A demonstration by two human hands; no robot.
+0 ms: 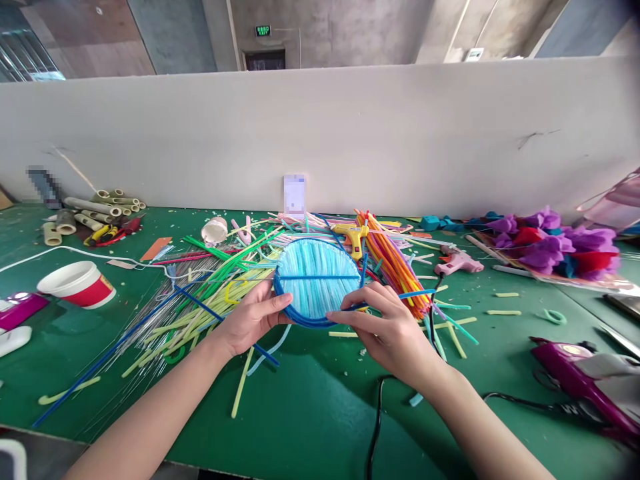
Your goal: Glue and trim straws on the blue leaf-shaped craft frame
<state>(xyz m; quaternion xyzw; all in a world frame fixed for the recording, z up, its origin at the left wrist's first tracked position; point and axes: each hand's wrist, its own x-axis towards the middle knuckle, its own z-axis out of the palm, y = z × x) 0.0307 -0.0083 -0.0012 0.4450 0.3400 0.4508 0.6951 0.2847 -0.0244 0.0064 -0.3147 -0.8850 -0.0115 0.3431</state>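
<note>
A round disc [320,293] of light-blue pipe cleaners, edged with dark blue and crossed by one dark-blue strip, is held tilted above the table. My left hand [255,317] grips its left rim, thumb in front and fingers behind. At the lower right rim, my right hand [385,323] is closed in a pinch on a blue pipe cleaner [417,293], whose end pokes out to the right past the knuckles. The fingertips touch or nearly touch the rim. Long dark-blue pipe cleaners [120,347] lie on the table to the left, partly behind my left wrist.
Behind the disc lie a yellow glue gun [354,235], orange pipe cleaners [400,267] and yellow-green ones [205,307]. A pink glue gun [459,260], purple flowers [545,243], a paper cup [77,283], bamboo pieces [95,208] and a purple device [585,380] surround them. A black cable [376,427] runs in front.
</note>
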